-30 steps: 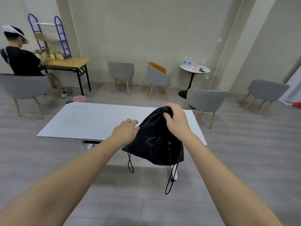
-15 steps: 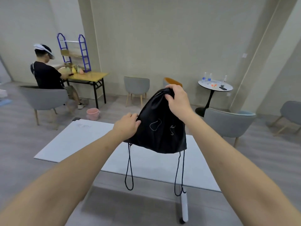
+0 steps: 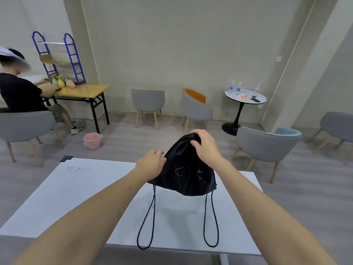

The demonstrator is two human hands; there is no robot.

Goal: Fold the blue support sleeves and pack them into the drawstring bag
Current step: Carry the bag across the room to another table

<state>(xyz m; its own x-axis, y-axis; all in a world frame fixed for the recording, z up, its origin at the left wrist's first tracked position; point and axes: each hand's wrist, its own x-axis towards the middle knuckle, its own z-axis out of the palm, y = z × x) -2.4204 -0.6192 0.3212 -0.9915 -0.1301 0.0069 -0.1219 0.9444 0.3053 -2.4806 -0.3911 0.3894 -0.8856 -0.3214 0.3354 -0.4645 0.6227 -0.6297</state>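
Hanging above the white counter (image 3: 80, 190), the black drawstring bag (image 3: 188, 175) is lifted clear of the surface. The right hand (image 3: 205, 146) clenches its gathered top; the left hand (image 3: 150, 165) pinches its left side. The fabric looks smooth and slightly glossy, bulging into a rounded sack. Two thin dark cords (image 3: 148, 219) dangle in loops past the counter's near edge. The flat matte counter lies bare left of the bag.

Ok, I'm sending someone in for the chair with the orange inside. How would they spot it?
Look at the back wall, between the wooden desk and the round white table. Two chairs stand there; take the right one. It alone has an orange lining inside its grey shell.
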